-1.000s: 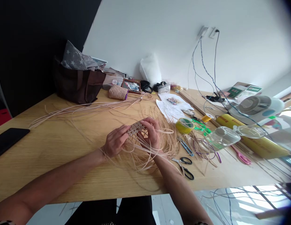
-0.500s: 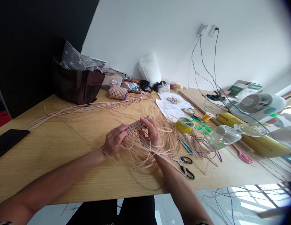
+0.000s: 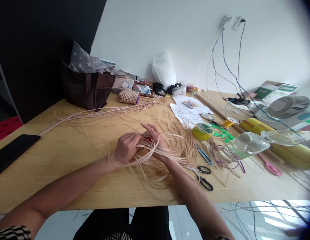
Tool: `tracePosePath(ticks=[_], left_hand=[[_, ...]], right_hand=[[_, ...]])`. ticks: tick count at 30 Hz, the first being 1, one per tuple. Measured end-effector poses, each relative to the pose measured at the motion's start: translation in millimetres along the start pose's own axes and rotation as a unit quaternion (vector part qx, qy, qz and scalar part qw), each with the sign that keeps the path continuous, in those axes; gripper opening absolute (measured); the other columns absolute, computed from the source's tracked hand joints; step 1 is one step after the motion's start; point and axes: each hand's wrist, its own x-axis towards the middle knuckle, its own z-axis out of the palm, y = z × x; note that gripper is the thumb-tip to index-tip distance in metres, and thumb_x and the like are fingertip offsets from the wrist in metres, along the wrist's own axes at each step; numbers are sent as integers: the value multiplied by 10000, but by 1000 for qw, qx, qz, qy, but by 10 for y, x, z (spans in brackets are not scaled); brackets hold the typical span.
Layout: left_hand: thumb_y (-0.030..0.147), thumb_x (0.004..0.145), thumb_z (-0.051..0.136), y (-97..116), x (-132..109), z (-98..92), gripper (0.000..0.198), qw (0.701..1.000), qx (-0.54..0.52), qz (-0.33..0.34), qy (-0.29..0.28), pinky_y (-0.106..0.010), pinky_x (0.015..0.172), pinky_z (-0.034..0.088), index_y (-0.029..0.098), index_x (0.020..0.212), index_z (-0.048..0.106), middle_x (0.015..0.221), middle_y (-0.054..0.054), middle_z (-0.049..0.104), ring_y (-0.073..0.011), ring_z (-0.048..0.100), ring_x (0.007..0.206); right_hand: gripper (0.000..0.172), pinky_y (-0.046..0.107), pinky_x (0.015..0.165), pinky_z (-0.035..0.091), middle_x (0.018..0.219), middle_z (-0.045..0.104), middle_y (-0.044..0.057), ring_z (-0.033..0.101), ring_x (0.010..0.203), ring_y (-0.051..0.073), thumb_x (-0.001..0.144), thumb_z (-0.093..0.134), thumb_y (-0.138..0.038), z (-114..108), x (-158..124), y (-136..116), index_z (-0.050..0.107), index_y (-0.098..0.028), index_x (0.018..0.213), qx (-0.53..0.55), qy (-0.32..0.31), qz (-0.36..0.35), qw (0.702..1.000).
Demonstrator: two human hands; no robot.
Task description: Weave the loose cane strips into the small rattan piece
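Pale, thin weaving strips (image 3: 178, 146) fan out from between my hands, spreading right and down over the table. The woven piece they come from is mostly hidden by my fingers. My left hand (image 3: 127, 146) is closed on the strips at the left edge of the piece. On the other side, my right hand (image 3: 157, 138) wraps round the piece, its fingers pointing up and left, with strips crossing the palm and wrist. Black-handled scissors (image 3: 204, 181) lie just right of my right forearm, below a blue cutter (image 3: 204, 154).
Behind my hands, a small woven basket (image 3: 129, 96) stands near a long strip bundle (image 3: 100, 113). A dark bag (image 3: 87, 86) and phone (image 3: 16, 151) lie left. Rightward are yellow tape (image 3: 202, 132), a clear bottle (image 3: 247, 145), pink scissors (image 3: 272, 168) and a fan (image 3: 287, 111).
My left hand has turned and closed more over the strips. My right fingers have straightened, and the woven mesh is more hidden. The whole view has shifted slightly.
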Motion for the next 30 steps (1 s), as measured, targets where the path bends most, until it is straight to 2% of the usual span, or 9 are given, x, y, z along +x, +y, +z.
tracePosePath(ticks=[2, 5, 8, 11, 15, 17, 19, 24, 30], left_hand=[[281, 813, 561, -28, 37, 10, 149, 995, -31, -89, -36, -264, 667, 504, 156, 844, 636, 761, -66, 692, -167, 648, 691], [297, 773, 600, -109, 94, 37, 201, 969, -114, -199, -87, -245, 658, 491, 173, 921, 658, 827, -49, 709, -167, 651, 731], [331, 725, 632, -230, 119, 87, 226, 928, -180, -299, -128, -254, 662, 482, 171, 870, 697, 840, -51, 719, -195, 653, 775], [368, 686, 639, -349, 99, 143, 229, 879, -205, -404, -148, -242, 569, 446, 158, 750, 702, 671, -23, 685, -183, 622, 661], [406, 629, 666, -446, 59, 180, 274, 821, -298, -459, -163, -231, 530, 414, 136, 677, 657, 589, 2, 628, -135, 550, 553], [416, 577, 703, -466, 57, 183, 315, 786, -346, -484, -168, -239, 549, 426, 128, 692, 647, 626, -8, 641, -128, 544, 559], [400, 534, 730, -474, 70, 180, 338, 768, -365, -497, -172, -246, 574, 436, 126, 709, 639, 659, -16, 650, -129, 548, 584], [319, 523, 724, -483, 107, 167, 293, 787, -353, -472, -184, -247, 612, 438, 130, 720, 617, 665, 1, 630, -127, 554, 616], [278, 633, 662, -476, 115, 135, 180, 843, -273, -407, -221, -258, 592, 448, 138, 744, 649, 647, -6, 643, -148, 574, 587]], right_hand=[[624, 267, 715, 523, 1189, 492, 103, 592, 706, 88, 721, 649, -212, 50, 0, 57, 448, -222, 1313, 7, -8, 35, 999], [586, 291, 729, 527, 1140, 550, 98, 612, 794, 141, 718, 660, -233, 118, 15, 132, 493, -200, 1279, 6, 28, 74, 997], [368, 334, 793, 505, 954, 635, 81, 598, 896, 198, 725, 666, -268, 148, 38, 164, 626, -171, 1078, -18, 49, 68, 996], [163, 301, 751, 483, 857, 646, 67, 594, 833, 180, 756, 605, -244, 106, 40, 140, 663, -163, 886, -63, 35, 96, 993], [177, 212, 609, 406, 764, 627, 43, 553, 652, 114, 809, 510, -235, -11, 20, 42, 657, -155, 752, -133, -41, 148, 979], [204, 203, 587, 377, 729, 631, 41, 543, 627, 109, 824, 504, -247, -44, 13, -14, 655, -157, 721, -159, -90, 156, 971], [202, 208, 580, 368, 724, 648, 37, 553, 631, 118, 835, 503, -252, -43, 13, -59, 662, -170, 741, -172, -117, 166, 964], [217, 242, 576, 391, 729, 678, 50, 579, 631, 157, 850, 517, -294, 53, 41, -91, 688, -192, 765, -207, -155, 196, 946], [250, 291, 691, 445, 897, 706, 89, 635, 809, 221, 878, 475, -293, 196, 59, -45, 697, -192, 930, -222, -147, 207, 941]])
